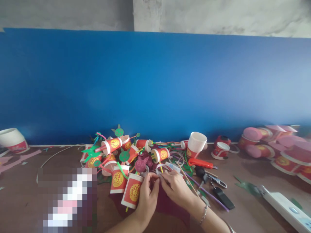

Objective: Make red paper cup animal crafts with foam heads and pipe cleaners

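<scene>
Close together at the front middle of the table are my left hand [148,194] and my right hand [176,184]. The left fingers are curled in a pinch, thumb against fingertips; what they hold is hidden. My right fingers are bent and pressed together, and their contents cannot be made out. A pale, clear ring like a tape roll [160,168] shows just beyond the right fingertips. Against the left hand's side lies a tilted red paper cup [132,191] with a yellow emblem and a yellow straw end. Dark red paper [170,210] lies beneath both hands.
Several red cups with straws and a green paper face [119,132] are heaped behind. Stacked cups [196,142], an orange cutter [201,163], keys [204,176] and a white power strip [286,207] stand right. A blue panel [155,87] closes off the back.
</scene>
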`<state>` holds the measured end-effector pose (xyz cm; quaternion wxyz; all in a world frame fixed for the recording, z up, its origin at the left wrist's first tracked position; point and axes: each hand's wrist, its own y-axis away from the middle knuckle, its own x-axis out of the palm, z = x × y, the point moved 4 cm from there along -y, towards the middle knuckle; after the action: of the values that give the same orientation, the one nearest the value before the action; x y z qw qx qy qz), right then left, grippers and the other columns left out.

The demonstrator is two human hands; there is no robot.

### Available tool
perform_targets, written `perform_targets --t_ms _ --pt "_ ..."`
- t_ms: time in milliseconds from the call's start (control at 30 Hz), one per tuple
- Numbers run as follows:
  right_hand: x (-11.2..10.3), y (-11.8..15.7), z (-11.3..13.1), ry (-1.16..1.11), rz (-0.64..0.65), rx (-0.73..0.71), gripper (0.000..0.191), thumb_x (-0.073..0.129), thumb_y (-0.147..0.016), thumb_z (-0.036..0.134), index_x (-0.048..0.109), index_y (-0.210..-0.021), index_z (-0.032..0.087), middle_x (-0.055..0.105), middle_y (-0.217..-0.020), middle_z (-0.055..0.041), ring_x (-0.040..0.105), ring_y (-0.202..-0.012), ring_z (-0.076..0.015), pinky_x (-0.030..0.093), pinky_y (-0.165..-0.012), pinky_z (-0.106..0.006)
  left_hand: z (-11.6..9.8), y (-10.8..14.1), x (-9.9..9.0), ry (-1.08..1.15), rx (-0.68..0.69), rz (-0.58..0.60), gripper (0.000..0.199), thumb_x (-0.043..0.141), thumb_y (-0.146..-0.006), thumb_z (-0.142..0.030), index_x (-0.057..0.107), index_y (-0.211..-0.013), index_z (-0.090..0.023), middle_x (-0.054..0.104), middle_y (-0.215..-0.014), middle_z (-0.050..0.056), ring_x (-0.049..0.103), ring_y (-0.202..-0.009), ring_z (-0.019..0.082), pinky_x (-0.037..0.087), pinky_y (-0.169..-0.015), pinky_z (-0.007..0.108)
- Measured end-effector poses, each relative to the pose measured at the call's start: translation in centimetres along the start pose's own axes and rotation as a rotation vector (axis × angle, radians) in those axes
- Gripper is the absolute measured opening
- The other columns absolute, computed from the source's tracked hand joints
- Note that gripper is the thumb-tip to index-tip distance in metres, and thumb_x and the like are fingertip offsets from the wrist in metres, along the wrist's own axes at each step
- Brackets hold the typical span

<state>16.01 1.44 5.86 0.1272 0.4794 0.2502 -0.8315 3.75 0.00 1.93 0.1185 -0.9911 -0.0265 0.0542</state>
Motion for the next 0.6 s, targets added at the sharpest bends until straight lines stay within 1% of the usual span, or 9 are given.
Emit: perform_targets --t_ms 133,300,433,533,600 --pt "0.3 0.0 0.1 0.028 -0.043 -0.064 0.024 0.039 -0.088 0.012 0.051 -0.067 0.019 0.059 -0.064 -0.0016 0.052 -0.062 -0.0153 0.037 -0.068 -0.029 0.3 -0.1 -0.1 -0.007 -0.031 -0.014 0.023 0.053 -0.086 -0.041 0.054 -0.082 -0.019 0.061 -0.079 0.005 0.058 -0.077 0.020 0.048 -0.072 0.030" --pt "0.1 0.2 0.5 -0.015 -0.064 -0.084 0.027 0.037 -0.088 0.012 0.050 -0.066 0.019 0.058 -0.062 -0.0010 0.048 -0.060 -0.0145 0.037 -0.068 -0.029 0.2 -0.1 -0.1 0.033 -0.010 0.008 0.023 0.050 -0.088 -0.041 0.052 -0.082 -0.020 0.058 -0.079 0.004 0.056 -0.078 0.020 0.047 -0.073 0.029" --pt "-0.4 0.4 1.1 -0.061 -0.112 -0.106 0.028 0.037 -0.086 0.014 0.045 -0.060 0.020 0.053 -0.059 -0.0003 0.045 -0.058 -0.0144 0.036 -0.064 -0.028 -0.1 0.3 0.0 0.063 -0.008 0.023 0.024 0.049 -0.089 -0.042 0.052 -0.082 -0.020 0.056 -0.079 0.003 0.055 -0.078 0.020 0.046 -0.073 0.029" --pt "-0.2 0.3 0.9 -0.198 -0.137 -0.055 0.031 0.038 -0.084 0.017 0.036 -0.053 0.021 0.044 -0.053 0.0020 0.039 -0.055 -0.0129 0.034 -0.058 -0.027 -0.4 0.5 -0.1 0.079 -0.002 0.012 0.025 0.050 -0.088 -0.044 0.052 -0.082 -0.020 0.056 -0.079 0.003 0.054 -0.078 0.019 0.045 -0.072 0.028" --pt "0.0 0.2 0.2 -0.364 -0.141 0.037 0.034 0.038 -0.085 0.021 0.031 -0.051 0.021 0.035 -0.050 0.0040 0.033 -0.051 -0.0112 0.031 -0.053 -0.025 -0.7 0.6 -0.3 0.089 0.005 -0.012 0.026 0.050 -0.088 -0.046 0.052 -0.082 -0.020 0.056 -0.080 0.003 0.053 -0.078 0.019 0.045 -0.070 0.028"
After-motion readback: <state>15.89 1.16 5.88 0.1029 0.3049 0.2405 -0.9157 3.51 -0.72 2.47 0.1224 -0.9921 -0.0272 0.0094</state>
